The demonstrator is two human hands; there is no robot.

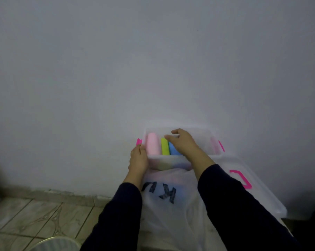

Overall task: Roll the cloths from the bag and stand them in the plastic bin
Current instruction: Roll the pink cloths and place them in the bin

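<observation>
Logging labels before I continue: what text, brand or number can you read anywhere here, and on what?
"K" with a second, partly hidden letter beside it, upside down from this view: dark print on the white plastic bag; the rest is hidden by the sleeves.
Plastic bin, its lid, rolled cloths: no readable text.

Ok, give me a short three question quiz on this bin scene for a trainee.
1. True or false: the left hand grips the near left corner of the plastic bin.
2. Which rolled cloth stands leftmost? A pink cloth B green cloth C blue cloth
3. Fill in: the right hand reaches over the ___ cloth.

Key: 1 true; 2 A; 3 blue.
</observation>
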